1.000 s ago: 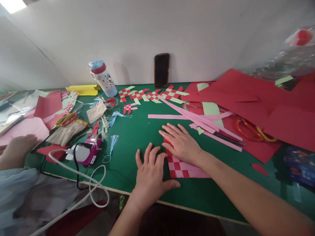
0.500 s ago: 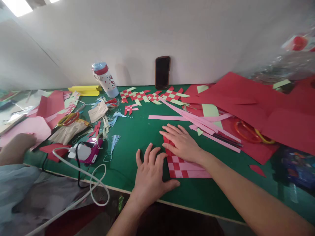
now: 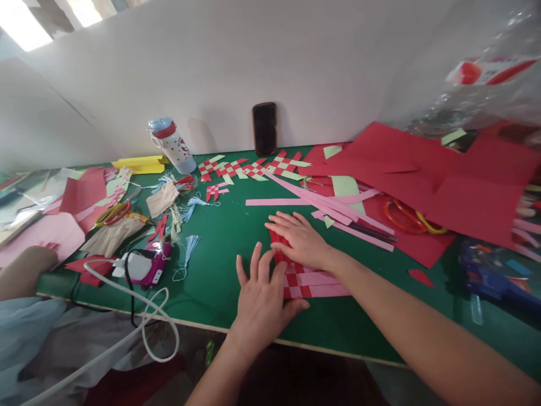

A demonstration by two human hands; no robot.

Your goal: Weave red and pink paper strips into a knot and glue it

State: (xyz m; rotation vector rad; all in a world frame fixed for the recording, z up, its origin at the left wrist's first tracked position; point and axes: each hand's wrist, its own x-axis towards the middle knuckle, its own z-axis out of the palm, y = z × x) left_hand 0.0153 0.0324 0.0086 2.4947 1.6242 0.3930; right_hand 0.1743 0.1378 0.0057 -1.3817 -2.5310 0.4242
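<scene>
Both hands, left (image 3: 262, 299) and right (image 3: 301, 239), lie open and flat on the mat (image 3: 310, 282), left now edged onto it, holding nothing.

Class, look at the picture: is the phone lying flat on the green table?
No, the phone stands upright, propped against the white wall at the back edge of the green table.
</scene>
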